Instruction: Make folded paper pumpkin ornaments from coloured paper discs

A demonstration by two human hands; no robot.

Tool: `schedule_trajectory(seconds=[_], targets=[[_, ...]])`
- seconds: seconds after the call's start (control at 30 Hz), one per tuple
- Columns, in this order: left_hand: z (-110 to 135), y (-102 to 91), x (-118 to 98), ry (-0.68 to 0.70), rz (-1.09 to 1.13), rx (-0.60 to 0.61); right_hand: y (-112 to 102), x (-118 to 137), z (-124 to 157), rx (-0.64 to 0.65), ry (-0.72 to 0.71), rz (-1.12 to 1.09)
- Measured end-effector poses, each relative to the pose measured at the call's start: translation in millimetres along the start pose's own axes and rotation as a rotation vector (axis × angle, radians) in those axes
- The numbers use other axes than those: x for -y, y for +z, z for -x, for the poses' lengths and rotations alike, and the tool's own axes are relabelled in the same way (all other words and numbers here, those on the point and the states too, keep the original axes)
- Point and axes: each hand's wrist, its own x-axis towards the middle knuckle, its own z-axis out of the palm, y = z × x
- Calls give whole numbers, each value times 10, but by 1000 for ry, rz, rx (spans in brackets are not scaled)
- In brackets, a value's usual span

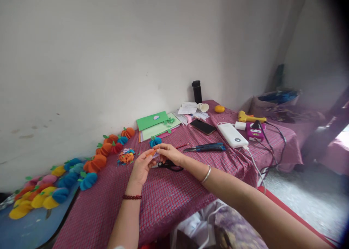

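Note:
Both hands meet over the middle of a table covered in a red checked cloth [169, 198]. My left hand [141, 168] and my right hand [169, 154] are closed together on a small orange paper piece [151, 153], pinched between the fingertips. Black-handled scissors [169, 165] lie on the cloth just under my right hand. A heap of small coloured paper scraps [126, 156] sits left of my left hand. A blue paper fruit [155, 141] stands just behind the hands, and a red pencil [183, 146] lies beside it.
Orange, blue, yellow and pink paper fruits [92, 164] line the wall at left. Green paper sheets [155, 123], a black bottle [197, 91], a phone [203, 126], a utility knife [207, 147], a white power bank [232, 135], a yellow glue gun [249, 117] and cables lie farther back and right.

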Motion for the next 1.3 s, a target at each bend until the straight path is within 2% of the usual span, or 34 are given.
schedule_trajectory(seconds=[0.57, 0.87, 1.23, 1.3], targets=[[-49, -18, 101, 105, -115, -136, 31, 26, 24, 63, 18, 34], [-22, 39, 69, 68, -105, -47, 20, 30, 5, 2, 41, 31], [-28, -1, 95, 90, -86, -35, 32, 16, 8, 74, -8, -10], [-37, -3, 112, 86, -99, -23, 37, 2, -7, 51, -9, 0]])
